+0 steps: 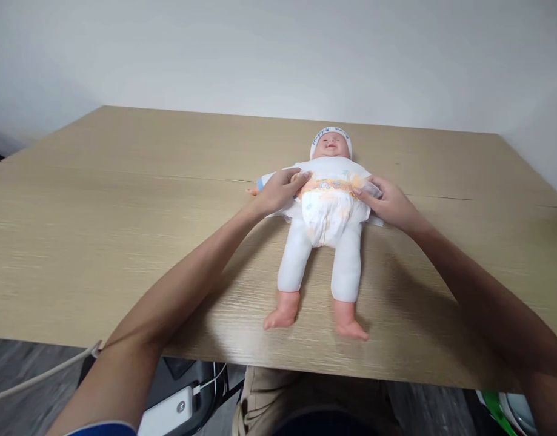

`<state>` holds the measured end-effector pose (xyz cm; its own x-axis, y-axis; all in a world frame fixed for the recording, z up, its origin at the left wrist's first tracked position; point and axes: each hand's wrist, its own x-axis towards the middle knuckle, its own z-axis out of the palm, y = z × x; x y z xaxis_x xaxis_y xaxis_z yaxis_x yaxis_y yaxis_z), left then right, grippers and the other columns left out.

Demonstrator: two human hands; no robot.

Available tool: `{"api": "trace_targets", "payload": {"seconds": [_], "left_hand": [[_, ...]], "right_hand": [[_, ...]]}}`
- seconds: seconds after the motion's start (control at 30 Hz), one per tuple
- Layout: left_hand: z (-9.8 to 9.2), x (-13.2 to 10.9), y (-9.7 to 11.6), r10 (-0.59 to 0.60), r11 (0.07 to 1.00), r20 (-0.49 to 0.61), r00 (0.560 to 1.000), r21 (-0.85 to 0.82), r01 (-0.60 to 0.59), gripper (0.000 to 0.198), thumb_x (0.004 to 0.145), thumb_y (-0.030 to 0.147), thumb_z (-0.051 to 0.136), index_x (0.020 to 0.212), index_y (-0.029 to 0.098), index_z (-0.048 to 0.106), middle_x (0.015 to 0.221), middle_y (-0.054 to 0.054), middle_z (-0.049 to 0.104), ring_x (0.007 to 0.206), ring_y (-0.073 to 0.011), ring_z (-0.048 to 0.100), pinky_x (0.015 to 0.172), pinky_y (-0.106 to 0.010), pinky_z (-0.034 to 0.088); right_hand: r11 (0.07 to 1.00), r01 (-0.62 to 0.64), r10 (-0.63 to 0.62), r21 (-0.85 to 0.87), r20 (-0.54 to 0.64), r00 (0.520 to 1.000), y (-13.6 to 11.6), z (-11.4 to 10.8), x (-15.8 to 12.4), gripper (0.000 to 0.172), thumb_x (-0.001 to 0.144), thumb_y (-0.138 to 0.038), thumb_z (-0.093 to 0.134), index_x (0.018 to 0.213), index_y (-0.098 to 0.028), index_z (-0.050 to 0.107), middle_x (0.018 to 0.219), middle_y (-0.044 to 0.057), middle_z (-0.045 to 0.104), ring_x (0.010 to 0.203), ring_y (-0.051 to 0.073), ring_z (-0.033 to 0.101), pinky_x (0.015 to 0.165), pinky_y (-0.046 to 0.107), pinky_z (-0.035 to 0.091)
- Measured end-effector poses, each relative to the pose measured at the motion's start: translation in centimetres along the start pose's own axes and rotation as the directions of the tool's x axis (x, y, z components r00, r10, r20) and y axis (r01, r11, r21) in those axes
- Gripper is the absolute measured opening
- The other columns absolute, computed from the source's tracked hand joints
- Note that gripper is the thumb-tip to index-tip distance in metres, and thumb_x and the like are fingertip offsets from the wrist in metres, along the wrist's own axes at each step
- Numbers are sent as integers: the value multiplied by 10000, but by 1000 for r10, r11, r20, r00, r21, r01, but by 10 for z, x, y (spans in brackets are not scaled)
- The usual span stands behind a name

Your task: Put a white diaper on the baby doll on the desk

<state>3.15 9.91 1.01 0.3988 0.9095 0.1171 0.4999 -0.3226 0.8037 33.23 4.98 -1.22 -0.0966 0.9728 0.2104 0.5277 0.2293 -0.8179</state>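
Note:
A baby doll (293, 260) in white clothes and a white cap with blue lettering lies on its back, feet towards me. Around its hips is a white diaper (326, 212) with an orange printed waistband. My left hand (285, 189) is closed on the diaper's waist at the left, thumb on the band. On the other side, the fingers of my right hand (390, 200) pinch the diaper's edge, with a thin translucent piece by the fingertips. Loose white side parts of the diaper stick out under both hands.
The doll rests on a wide wooden table (123, 242) that reaches a pale wall (278, 60). Below its front edge are a white device (166, 415) with a cable at the left and a green and white object (496, 412) at the right.

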Motion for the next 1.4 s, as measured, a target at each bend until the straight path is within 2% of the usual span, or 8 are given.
{"api": "trace_targets", "payload": {"seconds": [0.13, 0.23, 0.43, 0.53, 0.7, 1.03, 1.23, 1.4], "left_hand": [[-5, 8, 8, 138, 930, -183, 973, 362, -63, 184, 1073, 324, 591, 912, 236, 573, 918, -53, 722, 931, -262, 628, 844, -383, 483], [0, 6, 25, 300, 845, -233, 925, 515, -144, 85, 1080, 251, 553, 1096, 223, 631, 1232, -122, 748, 1189, -324, 627, 1030, -458, 485], [43, 1, 72, 504, 720, 96, 859, 503, -479, 229, 1106, 395, 583, 1194, 216, 695, 1339, -134, 702, 1314, -361, 588, 1109, -502, 445], [63, 6, 75, 467, 696, 204, 860, 515, -500, 313, 1050, 479, 668, 1169, 197, 733, 1315, -165, 708, 1301, -404, 577, 1090, -537, 424], [72, 10, 64, 394, 713, 202, 897, 548, -437, 393, 997, 542, 711, 1175, 195, 761, 1345, -167, 701, 1336, -451, 528, 1107, -573, 378], [74, 6, 64, 361, 763, 164, 918, 514, -392, 410, 923, 475, 779, 1225, 204, 720, 1356, -142, 721, 1334, -433, 532, 1115, -535, 390], [73, 7, 63, 342, 804, 136, 930, 470, -365, 507, 868, 395, 773, 1329, 217, 658, 1358, -121, 736, 1315, -417, 537, 1106, -539, 396], [70, 7, 61, 334, 833, 134, 933, 422, -359, 662, 830, 361, 768, 1453, 220, 595, 1429, -123, 717, 1339, -418, 514, 1117, -539, 382]], "right_hand": [[956, 99, -172, -276, -255, 951, 8, -7, -16, 312, 927, -449, 760, 1133, -221, 703, 922, 43, 748, 731, 220, 669, 738, 382, 555], [923, 84, -197, -375, -274, 941, 19, -7, -40, 303, 964, -446, 716, 1164, -220, 683, 990, 67, 755, 723, 225, 663, 733, 394, 542], [892, 62, -158, -449, -180, 971, 41, -1, -71, 327, 1013, -579, 637, 986, -254, 644, 987, 114, 748, 945, 330, 702, 905, 494, 544], [917, -72, -5, -393, -192, 981, 44, -2, -69, 400, 954, -662, 684, 921, -269, 615, 834, 66, 702, 851, 312, 678, 831, 461, 521], [918, -251, 207, -308, -171, 963, 39, -6, -67, 443, 871, -689, 725, 801, -274, 585, 701, 16, 633, 682, 251, 592, 665, 380, 397], [968, -190, 192, 165, 6, 981, 0, -16, -40, 375, 863, -563, 711, 693, -244, 612, 664, -34, 468, 661, 167, 411, 676, 344, 336], [969, -138, 134, 205, 35, 990, -16, 14, -1, 365, 871, -552, 678, 698, -253, 559, 690, -23, 526, 695, 178, 476, 685, 350, 398], [986, -83, 84, 147, 0, 996, -18, 29, -3, 387, 935, -623, 677, 831, -260, 596, 806, 10, 642, 746, 206, 574, 694, 366, 465]]}}
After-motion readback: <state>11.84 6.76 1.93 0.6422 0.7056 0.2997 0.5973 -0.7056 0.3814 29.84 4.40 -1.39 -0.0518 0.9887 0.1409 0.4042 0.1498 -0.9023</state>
